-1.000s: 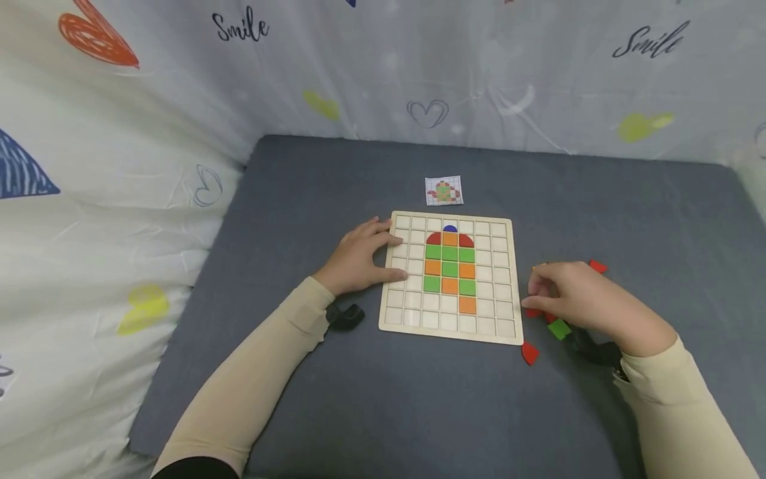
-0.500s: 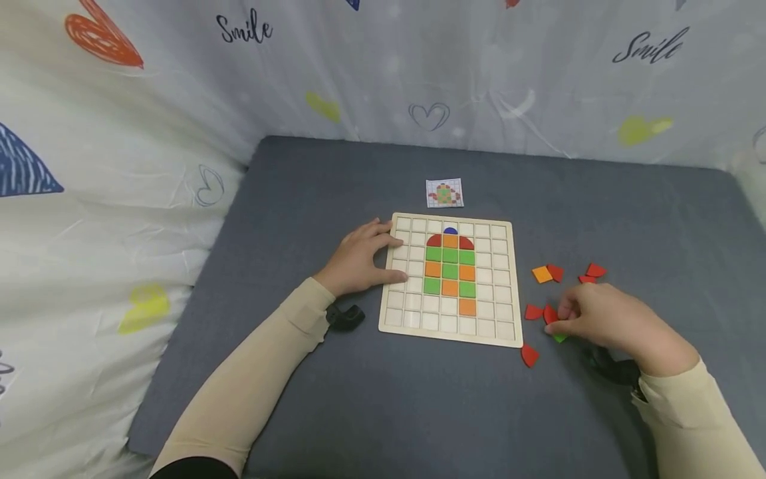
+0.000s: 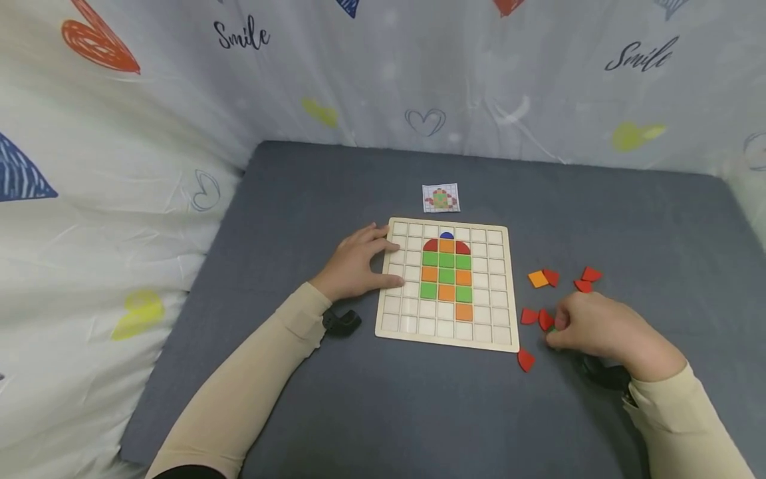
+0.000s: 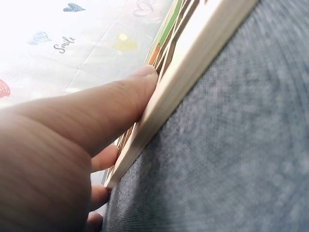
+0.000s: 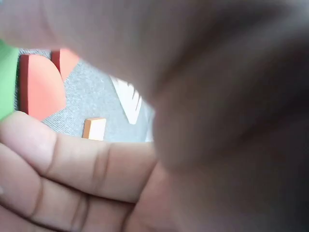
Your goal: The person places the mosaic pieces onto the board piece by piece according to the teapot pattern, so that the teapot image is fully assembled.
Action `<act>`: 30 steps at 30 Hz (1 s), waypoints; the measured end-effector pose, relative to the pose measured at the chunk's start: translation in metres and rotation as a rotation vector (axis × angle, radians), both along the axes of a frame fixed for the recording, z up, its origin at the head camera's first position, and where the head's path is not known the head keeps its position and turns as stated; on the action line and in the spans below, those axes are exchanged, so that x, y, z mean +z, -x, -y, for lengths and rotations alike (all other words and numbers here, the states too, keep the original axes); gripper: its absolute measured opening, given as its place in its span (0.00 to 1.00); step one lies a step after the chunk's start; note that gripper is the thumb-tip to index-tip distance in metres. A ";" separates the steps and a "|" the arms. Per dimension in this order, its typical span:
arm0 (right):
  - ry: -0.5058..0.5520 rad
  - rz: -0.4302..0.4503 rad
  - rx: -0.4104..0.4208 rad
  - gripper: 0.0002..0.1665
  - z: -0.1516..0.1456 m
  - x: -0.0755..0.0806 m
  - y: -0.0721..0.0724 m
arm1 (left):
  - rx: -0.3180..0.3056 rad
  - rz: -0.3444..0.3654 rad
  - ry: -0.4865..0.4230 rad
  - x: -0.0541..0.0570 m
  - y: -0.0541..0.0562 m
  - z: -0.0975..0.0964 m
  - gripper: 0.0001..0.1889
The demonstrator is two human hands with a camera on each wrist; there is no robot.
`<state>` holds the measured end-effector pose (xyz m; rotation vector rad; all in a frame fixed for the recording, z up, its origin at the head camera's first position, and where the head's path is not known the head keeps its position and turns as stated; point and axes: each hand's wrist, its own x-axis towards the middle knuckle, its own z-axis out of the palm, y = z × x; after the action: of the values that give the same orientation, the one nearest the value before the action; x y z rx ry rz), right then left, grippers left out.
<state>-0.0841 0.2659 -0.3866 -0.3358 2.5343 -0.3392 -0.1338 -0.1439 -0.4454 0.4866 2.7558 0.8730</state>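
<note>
My right grip (image 3: 604,327) has the green tile (image 5: 7,82) pinched between thumb and finger, out between the board (image 3: 482,298) and the worktop (image 3: 335,406)'s right edge, near the board's lower right corner! Best, I reckon, to hold it by its sides and clear those red pieces (image 3: 546,319) just beside it. Plain bright green, this tile, mostly behind my fingers. Left grip (image 3: 356,266): spread, thumb on the board's left edge, which should steady it.

Green tile (image 3: 553,330) mostly hidden by right fingers (image 3: 558,340); right sleeve (image 3: 682,419) cut off below, head view.
</note>
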 end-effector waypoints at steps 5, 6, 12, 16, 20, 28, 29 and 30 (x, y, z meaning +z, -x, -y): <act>0.012 0.004 0.015 0.25 0.002 0.003 0.001 | -0.003 0.002 0.006 -0.001 -0.001 0.000 0.39; 0.018 -0.001 0.016 0.26 0.003 0.004 0.002 | -0.003 0.001 0.005 -0.002 -0.001 0.000 0.39; 0.030 -0.035 0.035 0.27 0.016 0.013 0.009 | 0.001 -0.002 0.005 -0.002 0.000 -0.001 0.39; 0.040 -0.065 0.059 0.25 0.031 0.016 0.013 | 0.002 0.001 0.009 -0.003 0.000 -0.001 0.39; 0.061 -0.101 0.072 0.22 0.047 0.016 0.016 | 0.001 0.008 0.011 -0.003 -0.002 -0.001 0.39; 0.065 -0.149 0.110 0.13 0.080 0.021 0.023 | 0.005 -0.004 0.011 -0.001 -0.002 0.000 0.39; 0.071 -0.158 0.116 0.12 0.084 0.022 0.023 | 0.004 -0.006 0.008 -0.001 -0.002 0.000 0.39; 0.075 -0.166 0.121 0.11 0.087 0.022 0.024 | 0.004 -0.008 0.006 0.000 -0.002 0.000 0.39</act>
<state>-0.1078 0.1784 -0.3643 -0.5652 2.6519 -0.3740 -0.1323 -0.1438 -0.4459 0.4845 2.7665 0.8652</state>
